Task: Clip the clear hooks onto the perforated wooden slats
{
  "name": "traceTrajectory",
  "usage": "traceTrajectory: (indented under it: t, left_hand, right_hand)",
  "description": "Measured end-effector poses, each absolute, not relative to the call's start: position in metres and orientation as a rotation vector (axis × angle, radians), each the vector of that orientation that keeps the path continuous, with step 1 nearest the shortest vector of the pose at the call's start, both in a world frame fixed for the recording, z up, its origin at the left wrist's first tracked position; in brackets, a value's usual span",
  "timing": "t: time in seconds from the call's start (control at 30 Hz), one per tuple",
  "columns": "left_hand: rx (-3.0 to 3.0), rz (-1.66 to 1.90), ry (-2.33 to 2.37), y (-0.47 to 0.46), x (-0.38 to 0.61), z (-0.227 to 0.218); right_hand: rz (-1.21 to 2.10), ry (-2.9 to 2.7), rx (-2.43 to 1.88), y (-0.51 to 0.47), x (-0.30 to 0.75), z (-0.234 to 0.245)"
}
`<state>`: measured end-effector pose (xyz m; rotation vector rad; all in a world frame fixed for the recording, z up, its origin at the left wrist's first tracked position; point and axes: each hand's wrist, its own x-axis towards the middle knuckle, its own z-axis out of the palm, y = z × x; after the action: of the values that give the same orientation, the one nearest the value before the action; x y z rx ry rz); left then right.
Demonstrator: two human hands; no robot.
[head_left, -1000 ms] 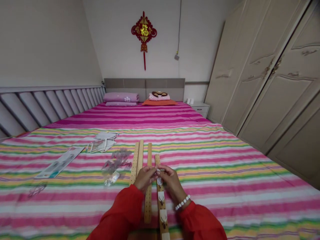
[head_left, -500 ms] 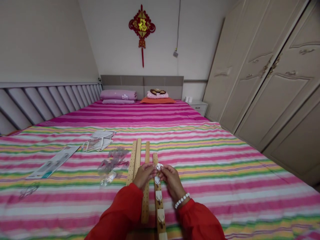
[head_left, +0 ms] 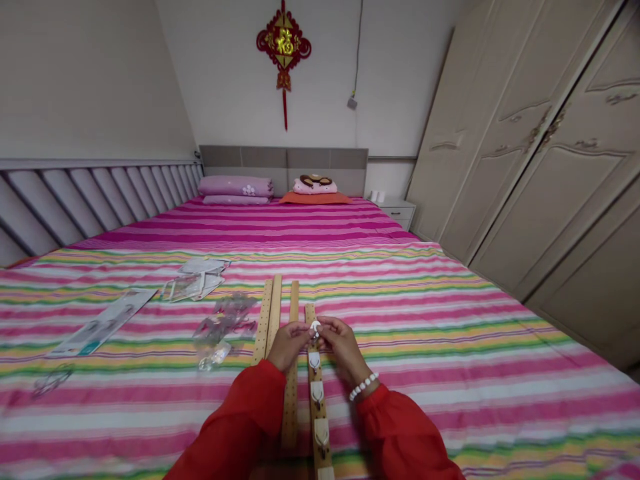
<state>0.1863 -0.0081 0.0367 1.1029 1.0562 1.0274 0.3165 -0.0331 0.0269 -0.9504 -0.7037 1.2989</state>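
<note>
My left hand [head_left: 287,345] and my right hand [head_left: 340,345] meet over the near part of a striped bed, fingers pinched together on a small white hook [head_left: 315,327]. Both hold it just above a narrow wooden strip [head_left: 316,400] that carries several white hooks in a row. Two more wooden pegboard strips [head_left: 273,313] lie alongside to the left, one [head_left: 291,373] passing under my left hand. Both arms wear red sleeves, and a white bead bracelet [head_left: 363,387] is on my right wrist.
Clear plastic bags [head_left: 220,328] and opened packaging cards [head_left: 195,280] lie left of the strips, with a long printed card [head_left: 103,323] further left. Pillows [head_left: 237,189] sit at the headboard. A wardrobe [head_left: 545,160] lines the right side, a padded rail [head_left: 95,200] the left.
The view has tipped slightly down. My hands have shifted a little further up the strip with the white hook, which now shows between my fingertips.
</note>
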Motion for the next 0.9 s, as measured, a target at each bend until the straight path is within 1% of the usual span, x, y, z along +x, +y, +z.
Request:
traceTrajectory:
  t: [0.17, 0.37, 0.43, 0.63, 0.9]
  left_hand:
    - [1.283, 1.18, 1.077, -0.013, 0.189, 0.036]
    - [1.569, 1.352, 1.167, -0.019, 0.188, 0.047]
    - [1.572, 1.333, 1.163, -0.019, 0.189, 0.049]
    - [1.313, 1.195, 1.063, -0.018, 0.189, 0.051]
    - [1.31, 1.169, 1.028, -0.013, 0.185, 0.054]
  right_hand:
    - [1.326, -0.637, -0.914, -0.033, 0.312, 0.024]
    - [1.476, -0.585, -0.73, -0.037, 0.308, 0.026]
    - [1.494, -0.583, -0.723, -0.036, 0.309, 0.025]
    - [1.519, -0.637, -0.736, -0.035, 0.314, 0.023]
    - [1.543, -0.708, -0.804, -0.039, 0.314, 0.028]
